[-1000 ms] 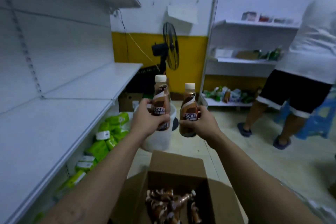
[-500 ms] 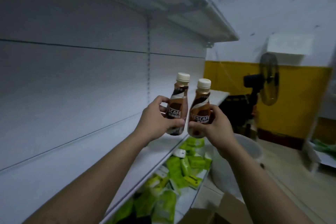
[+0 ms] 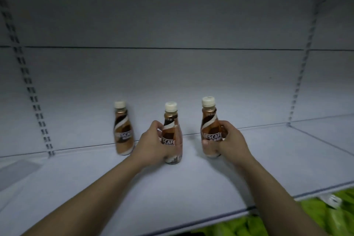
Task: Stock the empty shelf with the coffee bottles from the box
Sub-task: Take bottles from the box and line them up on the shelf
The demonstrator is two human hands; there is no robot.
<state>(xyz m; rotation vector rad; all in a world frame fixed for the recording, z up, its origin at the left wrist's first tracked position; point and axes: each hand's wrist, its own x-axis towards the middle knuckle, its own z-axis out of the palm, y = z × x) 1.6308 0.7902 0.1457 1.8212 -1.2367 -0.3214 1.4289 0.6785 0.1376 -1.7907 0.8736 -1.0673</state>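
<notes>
Nearest me, below the shelf's (image 3: 172, 188) front edge, green packets (image 3: 316, 214) crowd the lower level at the right; anything I drop past that edge would land among them or fall further, I judge.

My left hand (image 3: 153, 145) is closed around the middle bottle (image 3: 172, 136), fingers wrapped round its label from the left, and its base sits on or just above the shelf surface, I cannot tell which. My right hand (image 3: 228, 140) is closed on the right bottle (image 3: 209, 130) from the right side, fingertips over the label, base likewise down at the shelf. Both stand upright, set about midway between the front edge and the back panel (image 3: 172, 73), apart from each other.

The risk, as I see it, lies in letting go. These bottles are tall and narrow, so if I release while either still leans or hangs above the surface, it could rock and topple. Pulling my fingers away sideways could drag a bottle with them.

Further in, a third bottle (image 3: 122, 130) stands free to the left, close to the back edge and just beside my left knuckles' reach. If my left hand swings outward on withdrawal, I could clip it; one falling bottle could knock the next along the row.
</notes>
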